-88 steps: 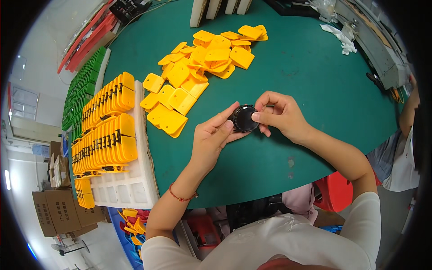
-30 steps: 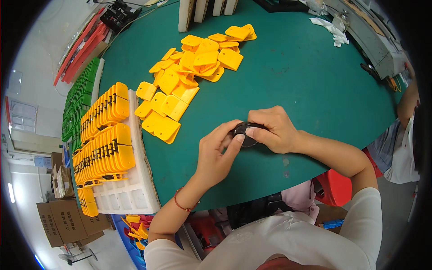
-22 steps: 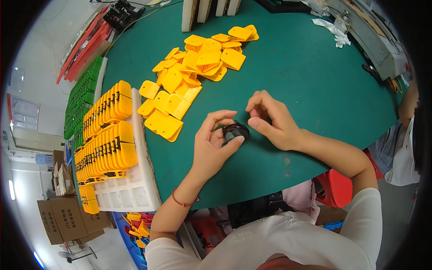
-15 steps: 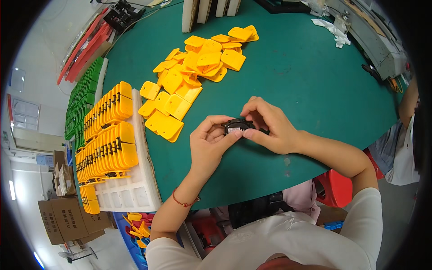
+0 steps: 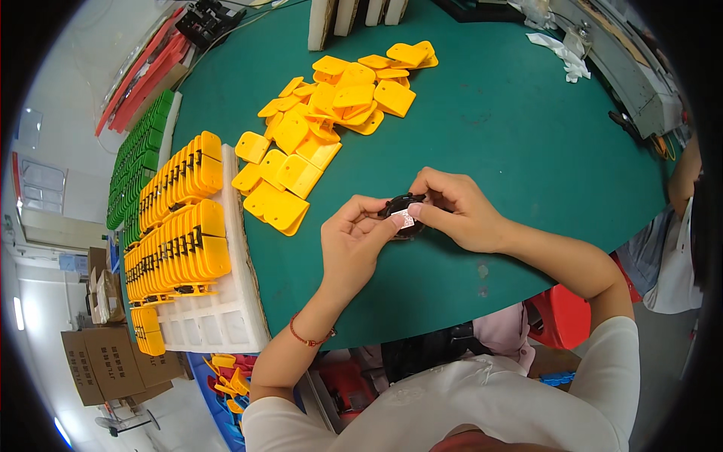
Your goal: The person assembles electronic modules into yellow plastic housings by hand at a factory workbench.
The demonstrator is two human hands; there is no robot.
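Between my two hands, above the green table, is a small round black part (image 5: 407, 203) with a white label (image 5: 404, 218) on its face. My left hand (image 5: 358, 237) grips it from the left, the thumb pressed on the label's edge. From the right, my right hand (image 5: 459, 211) pinches its rim, with the thumb on the face near the label. Part of the black piece hides behind my fingers. Left of my hands lies a loose pile of flat yellow plastic pieces (image 5: 300, 175), each rounded and with a small hole.
At the left, a white foam tray (image 5: 241, 264) bears rows of yellow pieces (image 5: 211, 218) with black fittings. Green pieces (image 5: 139, 162) stand beyond it. Foam slabs (image 5: 320, 22) stand at the far edge. A blue bin (image 5: 207, 384) sits below; a person's arm (image 5: 684, 169) shows at right.
The black part has been tilted, so its round face and white label show more fully. My right hand's fingers have shifted slightly down onto it.
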